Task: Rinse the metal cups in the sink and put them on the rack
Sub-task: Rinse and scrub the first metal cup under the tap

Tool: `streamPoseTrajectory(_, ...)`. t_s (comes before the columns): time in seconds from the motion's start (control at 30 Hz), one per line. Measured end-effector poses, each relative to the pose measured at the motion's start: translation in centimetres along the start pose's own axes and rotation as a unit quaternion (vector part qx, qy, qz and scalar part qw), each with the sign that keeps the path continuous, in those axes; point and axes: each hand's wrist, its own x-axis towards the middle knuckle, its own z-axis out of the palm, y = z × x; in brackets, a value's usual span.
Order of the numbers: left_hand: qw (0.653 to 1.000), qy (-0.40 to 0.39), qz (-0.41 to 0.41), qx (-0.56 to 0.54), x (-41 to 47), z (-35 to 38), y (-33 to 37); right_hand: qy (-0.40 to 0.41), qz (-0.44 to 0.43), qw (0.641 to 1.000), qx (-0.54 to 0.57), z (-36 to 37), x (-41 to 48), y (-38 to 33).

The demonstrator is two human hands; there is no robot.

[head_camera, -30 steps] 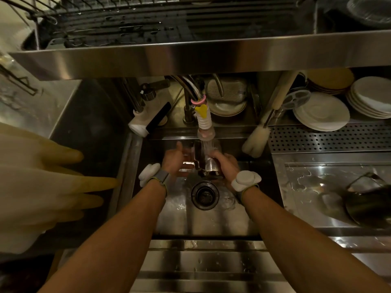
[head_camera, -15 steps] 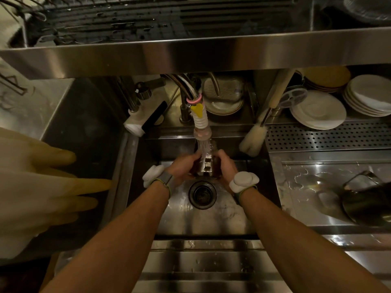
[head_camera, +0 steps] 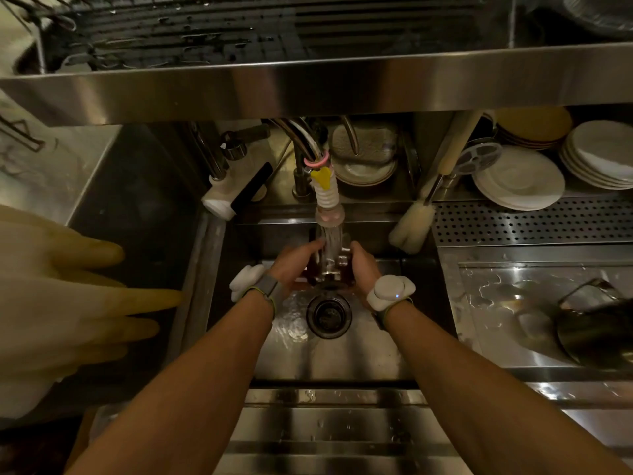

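Both hands are together over the sink (head_camera: pixel 342 358), just above the drain (head_camera: pixel 329 315); the left hand (head_camera: pixel 294 264) and the right hand (head_camera: pixel 363 265) are closed around one metal cup (head_camera: pixel 329 265), one on each side of it; the cup is directly under the faucet nozzle (head_camera: pixel 328 214) and the water stream falls on it; how the cup is turned I cannot tell, because the water and the fingers blur it. A white sensor is strapped on each wrist. The rack (head_camera: pixel 239 32) is far and above, over a steel shelf edge. A yellow rubber glove (head_camera: pixel 68 303) hangs at the left; white plates (head_camera: pixel 520 183) are stacked far right; a dark pan (head_camera: pixel 596 334) lies on the right counter.
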Motion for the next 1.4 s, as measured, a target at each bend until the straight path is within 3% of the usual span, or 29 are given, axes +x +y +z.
streamPoseTrajectory(0.2,0.992,-0.071,0.014,-0.103,-0.3,0.8,0.4,-0.009,0.028,0.995,0.098,-0.3,-0.4,0.2)
streamPoseTrajectory(0.43,0.997,-0.033,0.052,-0.043,-0.2,0.9,0.7,0.006,0.038,0.994,0.104,-1.4,-0.7,-0.2)
streamPoseTrajectory(0.8,0.992,-0.082,0.097,-0.022,-1.1,0.8,0.2,0.03,-0.016,0.996,0.083,-2.4,-0.3,0.5)
streamPoseTrajectory(1.0,0.994,-0.057,0.088,-0.026,-1.4,1.1,0.9,0.014,0.0,0.999,0.051,-2.5,-0.7,-0.1)
streamPoseTrajectory(1.17,0.999,-0.028,0.04,-0.015,-1.5,1.1,0.9,0.044,0.008,0.996,0.078,-2.5,-1.0,-0.8)
streamPoseTrajectory(1.4,1.0,-0.015,-0.011,-0.024,-1.4,1.1,1.5,0.025,0.005,0.998,0.061,-1.6,-1.3,-1.3)
